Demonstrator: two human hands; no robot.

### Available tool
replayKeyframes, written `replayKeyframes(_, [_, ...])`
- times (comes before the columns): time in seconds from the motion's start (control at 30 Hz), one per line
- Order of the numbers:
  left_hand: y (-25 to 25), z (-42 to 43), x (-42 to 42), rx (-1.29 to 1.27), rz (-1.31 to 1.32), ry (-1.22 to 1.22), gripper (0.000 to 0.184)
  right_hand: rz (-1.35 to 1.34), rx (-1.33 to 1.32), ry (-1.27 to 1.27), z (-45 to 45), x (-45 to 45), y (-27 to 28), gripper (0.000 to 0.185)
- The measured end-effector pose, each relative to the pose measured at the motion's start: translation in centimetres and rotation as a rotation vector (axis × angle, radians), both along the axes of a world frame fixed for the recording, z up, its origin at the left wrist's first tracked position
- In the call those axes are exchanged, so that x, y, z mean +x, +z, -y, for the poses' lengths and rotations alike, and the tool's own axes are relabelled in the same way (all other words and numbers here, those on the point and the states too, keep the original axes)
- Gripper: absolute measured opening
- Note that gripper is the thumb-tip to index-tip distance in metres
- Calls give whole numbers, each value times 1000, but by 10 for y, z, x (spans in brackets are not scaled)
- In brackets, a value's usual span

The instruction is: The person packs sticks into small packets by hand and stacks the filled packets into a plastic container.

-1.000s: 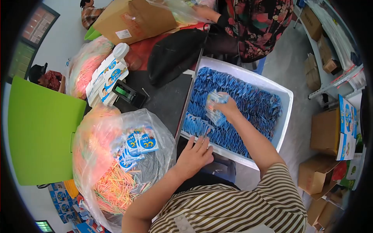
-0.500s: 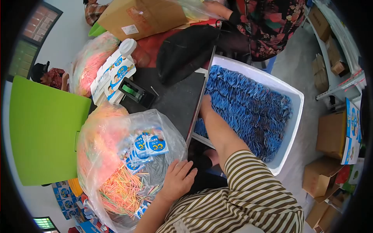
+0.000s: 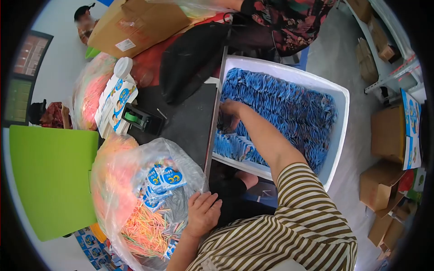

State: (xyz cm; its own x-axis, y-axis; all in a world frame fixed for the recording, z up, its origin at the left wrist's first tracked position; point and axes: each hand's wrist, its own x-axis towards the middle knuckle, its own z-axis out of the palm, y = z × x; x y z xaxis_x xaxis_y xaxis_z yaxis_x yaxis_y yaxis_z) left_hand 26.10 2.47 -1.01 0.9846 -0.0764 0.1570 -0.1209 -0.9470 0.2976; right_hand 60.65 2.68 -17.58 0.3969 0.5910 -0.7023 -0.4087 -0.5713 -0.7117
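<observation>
My right hand (image 3: 232, 112) reaches into the near left side of a white foam bin (image 3: 342, 131), its fingers curled down among small blue packets (image 3: 285, 117). Whatever is between those fingers is hidden in shadow. The packets stand on edge in tight rows, and a few near my hand lie flatter. My left hand (image 3: 203, 214) rests palm down at the rim of a large clear plastic bag (image 3: 174, 151), fingers stretched out. Inside the bag are many thin pink, orange and green sticks (image 3: 147, 230) and several blue-and-white printed packets (image 3: 165, 178).
A dark table (image 3: 187, 113) adjoins the bin, carrying a tape dispenser (image 3: 142, 118), a black cloth bag (image 3: 190, 58) and a cardboard box (image 3: 140, 27). A green chair back (image 3: 52, 180) stands left. Another person in a floral top (image 3: 289, 22) is across. Cardboard boxes (image 3: 386, 135) stand right.
My right hand has drawn back slightly from the bin's edge and its fingers now show, bent downward. Flatter packets are exposed below it. The view has shifted; my left hand stays by the bag.
</observation>
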Motion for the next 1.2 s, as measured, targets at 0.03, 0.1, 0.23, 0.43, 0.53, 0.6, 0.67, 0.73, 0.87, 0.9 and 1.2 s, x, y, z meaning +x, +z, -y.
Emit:
replayKeyframes(0.03, [0,0,0,5,-6,-5,27,-59,27,-25,1,-3,3,68])
replayKeyframes(0.1, [-2,0,0,22,-8,-11,27,-230,101,-92,1,-7,6,67])
replayKeyframes(0.23, [0,1,3,56,-28,-15,27,-238,369,-93,14,-7,-13,66])
replayKeyframes(0.43, [-1,2,3,108,-40,-11,26,46,273,330,26,2,-14,87])
replayKeyframes(0.53, [-1,2,4,114,-45,-12,26,458,457,546,14,2,-24,91])
replayKeyframes(0.6, [1,4,5,122,-56,-9,26,1001,78,658,12,-3,-18,90])
replayKeyframes(0.67, [0,3,5,116,-61,-5,25,1085,130,610,10,-6,-27,89])
replayKeyframes(0.73, [0,4,5,111,-66,-6,25,1168,180,554,11,-10,-33,88])
replayKeyframes(0.87, [1,3,6,117,-56,5,22,698,264,321,16,-36,-47,89])
replayKeyframes(0.9, [0,4,6,109,-62,9,23,724,217,231,18,-43,-49,90])
replayKeyframes(1.2, [3,4,8,107,-107,14,22,602,463,111,13,-27,-59,86])
